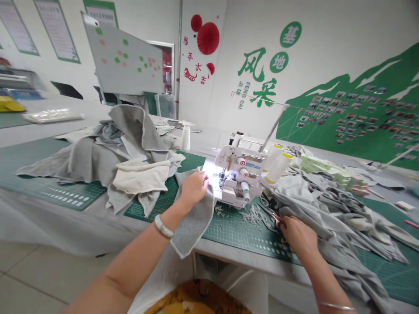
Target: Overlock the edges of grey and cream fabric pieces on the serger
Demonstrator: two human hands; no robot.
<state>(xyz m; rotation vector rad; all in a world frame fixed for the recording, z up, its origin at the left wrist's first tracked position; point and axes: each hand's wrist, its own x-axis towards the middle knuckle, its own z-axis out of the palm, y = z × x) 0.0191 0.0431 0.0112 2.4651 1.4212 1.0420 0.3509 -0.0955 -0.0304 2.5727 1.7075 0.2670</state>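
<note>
My left hand (195, 188) is closed on a grey fabric piece (193, 224), pinching its upper edge just left of the needle area. The piece hangs over the table's front edge, with pale stitching along its border. A white overlock sewing machine (240, 176) stands in front of me, its lamp lit. My right hand (298, 235) is at the machine's lower right, fingers closed around small pinkish scissors (276, 219), whose shape shows only in part. Curled fabric trimmings (257, 214) lie between the machine and that hand.
Grey cloth (327, 205) is heaped on the right. Another pile of grey fabric (94, 152) lies on the left, with a cream folded piece (141, 176) on it. Thread cones (278, 163) stand beside the machine, and a white cone (185, 138) behind. Green cutting mats (229, 231) cover the table.
</note>
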